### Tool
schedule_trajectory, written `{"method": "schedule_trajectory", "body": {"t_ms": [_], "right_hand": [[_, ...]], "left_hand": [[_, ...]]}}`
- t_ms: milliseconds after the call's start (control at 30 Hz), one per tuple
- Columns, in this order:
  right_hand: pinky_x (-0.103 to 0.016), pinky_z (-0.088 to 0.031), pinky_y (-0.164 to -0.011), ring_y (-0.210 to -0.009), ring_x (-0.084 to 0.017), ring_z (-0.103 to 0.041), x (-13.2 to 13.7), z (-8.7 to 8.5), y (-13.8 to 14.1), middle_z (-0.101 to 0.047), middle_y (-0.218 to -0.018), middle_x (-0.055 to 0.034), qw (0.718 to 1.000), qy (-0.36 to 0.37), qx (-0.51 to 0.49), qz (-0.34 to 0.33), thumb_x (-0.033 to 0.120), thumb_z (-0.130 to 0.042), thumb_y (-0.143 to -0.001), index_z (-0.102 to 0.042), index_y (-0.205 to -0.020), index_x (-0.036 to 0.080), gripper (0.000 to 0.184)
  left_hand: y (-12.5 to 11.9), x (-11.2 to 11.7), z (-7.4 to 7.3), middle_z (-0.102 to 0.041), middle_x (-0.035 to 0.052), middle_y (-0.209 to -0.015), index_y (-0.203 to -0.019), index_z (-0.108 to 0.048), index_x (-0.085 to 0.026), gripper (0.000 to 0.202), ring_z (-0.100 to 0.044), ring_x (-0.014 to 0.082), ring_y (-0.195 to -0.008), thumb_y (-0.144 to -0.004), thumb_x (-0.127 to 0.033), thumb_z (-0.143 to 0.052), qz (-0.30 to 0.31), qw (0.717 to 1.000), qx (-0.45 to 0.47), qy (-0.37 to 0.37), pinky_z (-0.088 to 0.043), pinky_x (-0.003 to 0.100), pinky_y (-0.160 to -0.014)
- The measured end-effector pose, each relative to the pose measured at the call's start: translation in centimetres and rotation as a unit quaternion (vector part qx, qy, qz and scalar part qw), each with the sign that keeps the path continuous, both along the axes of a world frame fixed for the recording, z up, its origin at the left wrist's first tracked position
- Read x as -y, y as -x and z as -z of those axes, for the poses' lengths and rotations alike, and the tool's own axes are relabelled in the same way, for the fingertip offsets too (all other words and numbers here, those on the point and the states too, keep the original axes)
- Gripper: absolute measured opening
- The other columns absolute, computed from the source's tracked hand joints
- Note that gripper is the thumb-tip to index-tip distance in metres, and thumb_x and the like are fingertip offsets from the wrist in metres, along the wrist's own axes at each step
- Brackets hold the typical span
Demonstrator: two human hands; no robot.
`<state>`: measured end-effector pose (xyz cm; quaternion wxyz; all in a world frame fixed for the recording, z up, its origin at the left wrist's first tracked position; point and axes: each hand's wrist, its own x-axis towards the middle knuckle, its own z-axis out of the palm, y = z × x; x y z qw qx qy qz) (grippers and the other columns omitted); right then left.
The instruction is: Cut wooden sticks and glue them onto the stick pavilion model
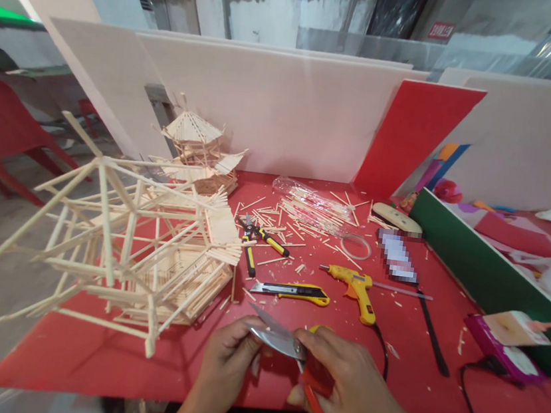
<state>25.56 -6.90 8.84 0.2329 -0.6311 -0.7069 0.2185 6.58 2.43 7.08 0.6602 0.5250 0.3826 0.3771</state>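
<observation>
My right hand (348, 386) is closed round the red handles of a pair of scissors (283, 343), whose metal blades point left. My left hand (229, 358) is pinched at the blades, near the tip; what it holds there, if anything, is too small to see. Both hands hover over the near edge of the red table (86, 357). A large wooden-stick house frame (135, 243) stands just left of my hands.
A yellow utility knife (292, 292), yellow-handled pliers (256, 238), a yellow glue gun (353, 290) with black cord, a bag of sticks (313, 208) and loose offcuts lie on the table. A smaller stick model (197, 143) stands at the back. A green divider (483, 272) bounds the right.
</observation>
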Motion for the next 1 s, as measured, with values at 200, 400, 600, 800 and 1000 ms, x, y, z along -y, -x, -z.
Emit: {"method": "schedule_trajectory", "body": {"t_ms": [200, 400, 600, 800, 1000], "right_hand": [[-0.026, -0.050, -0.064, -0.068, -0.018, -0.066, -0.2, 0.6, 0.0, -0.068, -0.080, -0.0028, 0.999, 0.009, -0.031, 0.002, 0.046, -0.068, -0.086, -0.063, -0.112, 0.021, 0.037], [-0.031, -0.054, -0.063, -0.076, -0.024, -0.070, 0.1, 4.0, -0.1, -0.072, -0.092, -0.0070, 0.983, -0.068, 0.153, 0.081, 0.040, -0.070, -0.082, -0.058, -0.129, 0.024, 0.051], [-0.037, -0.058, -0.073, -0.088, -0.026, -0.071, -0.3, 4.4, 0.0, -0.073, -0.101, -0.0094, 0.961, -0.193, 0.195, 0.021, 0.020, -0.060, -0.080, -0.064, -0.119, 0.021, 0.039], [-0.026, -0.057, -0.074, -0.084, -0.018, -0.071, -3.3, 0.6, 2.1, -0.075, -0.098, -0.0041, 0.959, -0.281, 0.009, 0.030, 0.029, -0.058, -0.094, -0.062, -0.119, 0.025, 0.026], [-0.023, -0.051, -0.064, -0.069, -0.014, -0.065, -6.7, -1.3, 4.4, -0.069, -0.074, 0.0007, 0.959, -0.231, -0.162, 0.006, 0.027, -0.062, -0.093, -0.068, -0.083, 0.023, 0.012]], "left_hand": [[-0.1, -0.1, 0.3, -0.051, -0.0017, -0.045, -0.060, -0.067, -0.015, 0.044, -0.042, 0.0059, -0.038, -0.080, -0.054, -0.069, 0.017, 0.999, -0.027, 0.013, -0.031, 0.016, -0.040], [0.1, -0.3, 0.5, -0.060, 0.0004, -0.060, -0.081, -0.076, -0.017, 0.031, -0.040, 0.0060, -0.040, -0.079, -0.048, -0.072, -0.081, 0.997, -0.020, -0.001, -0.031, 0.018, -0.038], [0.7, -0.8, -0.9, -0.064, 0.0034, -0.066, -0.080, -0.080, -0.019, 0.020, -0.051, 0.0096, -0.043, -0.077, -0.038, -0.075, -0.089, 0.994, -0.028, -0.057, -0.040, 0.020, -0.041], [0.6, -1.1, -2.1, -0.061, 0.0006, -0.049, -0.064, -0.074, -0.016, 0.025, -0.051, 0.0094, -0.039, -0.068, -0.040, -0.082, -0.048, 0.999, 0.005, 0.023, -0.041, 0.020, -0.042], [1.4, -1.1, -1.9, -0.062, -0.0006, -0.051, -0.070, -0.072, -0.014, 0.035, -0.045, 0.0049, -0.034, -0.063, -0.046, -0.085, -0.082, 0.989, 0.069, 0.104, -0.034, 0.016, -0.036]]}}
